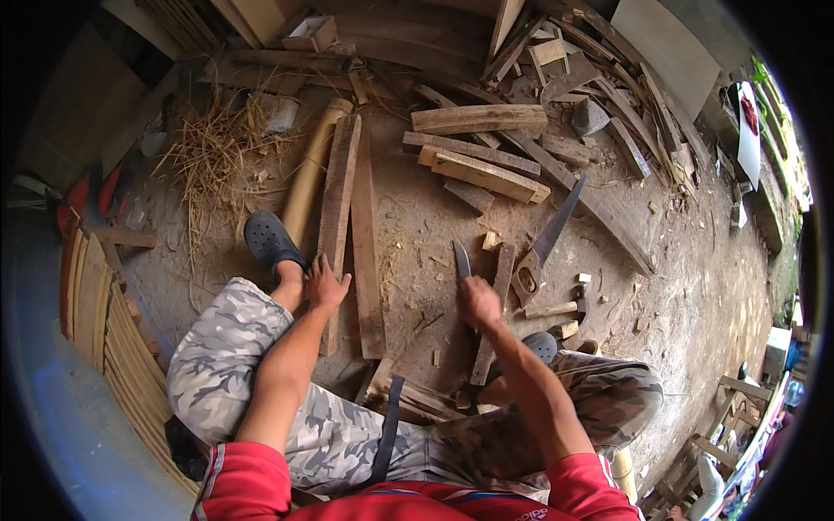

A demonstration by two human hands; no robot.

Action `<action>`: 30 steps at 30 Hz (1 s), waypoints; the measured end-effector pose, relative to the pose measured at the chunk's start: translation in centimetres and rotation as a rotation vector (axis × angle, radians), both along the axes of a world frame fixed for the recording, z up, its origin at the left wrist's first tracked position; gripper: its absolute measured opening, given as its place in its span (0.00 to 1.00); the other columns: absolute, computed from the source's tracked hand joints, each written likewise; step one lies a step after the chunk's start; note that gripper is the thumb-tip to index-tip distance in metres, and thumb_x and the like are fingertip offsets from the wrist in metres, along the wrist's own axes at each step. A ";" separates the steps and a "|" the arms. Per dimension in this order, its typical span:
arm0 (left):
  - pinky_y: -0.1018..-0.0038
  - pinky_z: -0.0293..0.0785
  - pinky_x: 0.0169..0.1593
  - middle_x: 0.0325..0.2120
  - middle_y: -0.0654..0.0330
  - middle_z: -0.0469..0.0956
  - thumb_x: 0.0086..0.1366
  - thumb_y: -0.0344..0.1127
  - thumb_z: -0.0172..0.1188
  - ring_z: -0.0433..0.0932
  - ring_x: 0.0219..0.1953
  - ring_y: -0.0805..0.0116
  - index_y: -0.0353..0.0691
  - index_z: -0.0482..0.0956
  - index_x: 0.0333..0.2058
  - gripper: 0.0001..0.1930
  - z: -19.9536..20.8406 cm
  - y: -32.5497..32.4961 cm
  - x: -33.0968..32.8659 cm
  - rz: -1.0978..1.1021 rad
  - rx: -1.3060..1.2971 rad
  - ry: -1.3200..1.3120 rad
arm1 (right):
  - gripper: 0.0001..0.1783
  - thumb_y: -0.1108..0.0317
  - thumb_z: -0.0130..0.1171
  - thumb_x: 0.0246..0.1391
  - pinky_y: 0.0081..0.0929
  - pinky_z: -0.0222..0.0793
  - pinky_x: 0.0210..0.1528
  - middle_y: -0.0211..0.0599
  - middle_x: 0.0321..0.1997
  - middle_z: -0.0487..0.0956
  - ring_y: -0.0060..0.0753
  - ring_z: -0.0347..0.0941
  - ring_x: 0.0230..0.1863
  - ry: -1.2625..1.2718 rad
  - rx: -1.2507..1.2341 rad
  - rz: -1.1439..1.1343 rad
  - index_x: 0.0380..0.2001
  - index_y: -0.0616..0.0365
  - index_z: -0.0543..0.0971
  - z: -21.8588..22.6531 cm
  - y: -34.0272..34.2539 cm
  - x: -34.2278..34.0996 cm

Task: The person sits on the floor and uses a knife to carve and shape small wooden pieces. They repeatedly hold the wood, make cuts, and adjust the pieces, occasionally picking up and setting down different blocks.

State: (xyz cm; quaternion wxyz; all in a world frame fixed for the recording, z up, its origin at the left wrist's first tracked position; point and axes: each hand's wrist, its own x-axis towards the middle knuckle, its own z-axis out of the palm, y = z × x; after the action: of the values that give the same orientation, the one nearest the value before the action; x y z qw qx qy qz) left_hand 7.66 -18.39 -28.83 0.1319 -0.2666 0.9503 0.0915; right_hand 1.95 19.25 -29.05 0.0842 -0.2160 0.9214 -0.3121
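Note:
My left hand lies across a long wooden beam, its thumb over the right edge and its fingers towards the left, gripping it. A second beam lies close along the first one's right side. In my right hand is a knife with a dark blade pointing away from me; my fist hides the handle. Just right of that hand, a narrow wood strip lies on the ground, partly under my forearm. A handsaw with a wooden handle rests beyond the strip.
A hammer lies right of my right hand. Several timber pieces are stacked ahead, with scrap wood at far right. A bamboo pole runs beside the beams, near dry straw. My sandalled left foot is by the pole.

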 end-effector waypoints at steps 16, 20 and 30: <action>0.57 0.58 0.66 0.61 0.42 0.60 0.49 0.51 0.73 0.58 0.65 0.45 0.36 0.54 0.65 0.51 0.2 1.0 1.7 0.260 0.284 -0.028 | 0.58 0.53 0.78 0.35 0.45 0.70 0.54 0.69 0.52 0.72 0.64 0.73 0.53 -0.885 -0.035 -0.438 0.59 0.67 0.51 -3.1 -20.0 10.2; 0.56 0.70 0.59 0.58 0.43 0.62 0.48 0.48 0.74 0.66 0.60 0.44 0.46 0.46 0.67 0.55 -0.9 3.6 2.3 0.317 0.353 0.024 | 0.48 0.54 0.76 0.36 0.45 0.71 0.52 0.61 0.50 0.75 0.61 0.74 0.50 -0.721 -0.085 -0.409 0.55 0.68 0.63 -3.6 -17.8 10.3; 0.59 0.68 0.60 0.59 0.42 0.65 0.48 0.44 0.70 0.69 0.58 0.45 0.48 0.40 0.70 0.57 -4.0 3.4 2.8 0.325 0.570 0.152 | 0.32 0.50 0.68 0.44 0.45 0.71 0.48 0.57 0.42 0.80 0.58 0.77 0.47 -0.600 0.024 -0.403 0.49 0.59 0.74 2.0 -7.1 5.2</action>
State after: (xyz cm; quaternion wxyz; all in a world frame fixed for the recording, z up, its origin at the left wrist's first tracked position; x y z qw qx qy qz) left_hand 10.46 -14.98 -32.83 0.1137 -0.3595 0.8387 0.3928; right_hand 7.10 12.16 -27.04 0.2903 0.0722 0.8833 -0.3610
